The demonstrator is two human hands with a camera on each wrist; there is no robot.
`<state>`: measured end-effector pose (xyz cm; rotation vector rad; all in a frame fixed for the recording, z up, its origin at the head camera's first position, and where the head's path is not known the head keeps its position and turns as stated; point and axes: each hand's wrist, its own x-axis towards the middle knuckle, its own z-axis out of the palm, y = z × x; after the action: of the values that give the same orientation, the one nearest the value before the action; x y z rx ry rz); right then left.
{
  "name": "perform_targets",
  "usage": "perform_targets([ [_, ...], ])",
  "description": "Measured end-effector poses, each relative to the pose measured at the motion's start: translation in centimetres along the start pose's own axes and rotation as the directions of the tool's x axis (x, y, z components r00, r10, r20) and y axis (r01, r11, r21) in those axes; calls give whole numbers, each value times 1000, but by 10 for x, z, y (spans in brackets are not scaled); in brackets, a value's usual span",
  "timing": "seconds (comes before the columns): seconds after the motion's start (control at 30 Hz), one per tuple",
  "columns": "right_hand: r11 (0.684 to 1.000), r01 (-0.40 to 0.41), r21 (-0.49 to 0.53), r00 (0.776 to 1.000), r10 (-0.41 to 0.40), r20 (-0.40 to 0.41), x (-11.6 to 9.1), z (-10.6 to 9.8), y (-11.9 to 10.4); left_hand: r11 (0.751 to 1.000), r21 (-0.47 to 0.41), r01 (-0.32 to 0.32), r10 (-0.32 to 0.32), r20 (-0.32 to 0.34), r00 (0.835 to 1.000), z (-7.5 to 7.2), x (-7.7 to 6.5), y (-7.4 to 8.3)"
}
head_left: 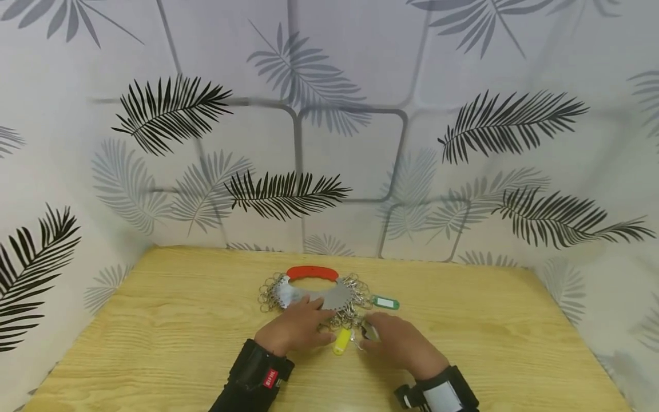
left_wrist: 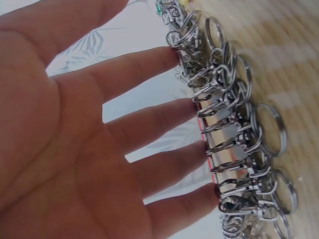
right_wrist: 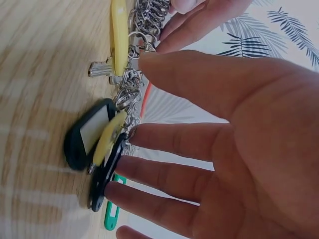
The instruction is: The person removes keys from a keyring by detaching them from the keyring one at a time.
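Observation:
A grey metal key holder (head_left: 337, 298) with a red handle (head_left: 312, 272) lies on the table, many small clips and rings (left_wrist: 229, 129) hanging along its edge. My left hand (head_left: 298, 325) rests over it, fingers straight and spread, tips at the edge beside the clips. A yellow key tag (head_left: 342, 341) and a metal key (right_wrist: 99, 68) are between my hands. My right hand (head_left: 401, 342) has its fingers extended, tips touching a black key tag (right_wrist: 99, 191). Next to that are another black tag with a pale label (right_wrist: 74, 152) and a yellow piece (right_wrist: 108, 142).
A green key tag (head_left: 386, 303) with a white label lies right of the holder. The wood-grain table (head_left: 180, 320) stretches out on both sides. Behind it hangs a white cloth with leaf prints (head_left: 350, 154).

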<state>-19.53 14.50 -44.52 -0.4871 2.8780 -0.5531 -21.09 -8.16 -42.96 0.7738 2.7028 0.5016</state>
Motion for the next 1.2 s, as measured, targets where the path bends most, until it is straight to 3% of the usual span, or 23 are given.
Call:
perform_targets([
  [0.23,999,30,20,999,-29,-28,1,-8,1,1000,-11,-2,3,6,1000,-3,-3,-1],
  [0.5,997,-62,-42,982,54,-183,27,-25,21,1000,-22,8,-8,3,1000,-2,-3,0],
  [0.73,998,4,-62,991,-13,-134,58,-15,27,1000,-9,24,-24,1,1000,-2,-3,-2],
  [0.97,995,14,-100,983,-32,-178,65,-8,33,1000,4,-1,1,-14,1000,-3,-6,-3],
  [1.2,998,19,67,980,-5,-200,64,-10,38,1000,-14,8,-9,-4,1000,-4,-6,-4],
])
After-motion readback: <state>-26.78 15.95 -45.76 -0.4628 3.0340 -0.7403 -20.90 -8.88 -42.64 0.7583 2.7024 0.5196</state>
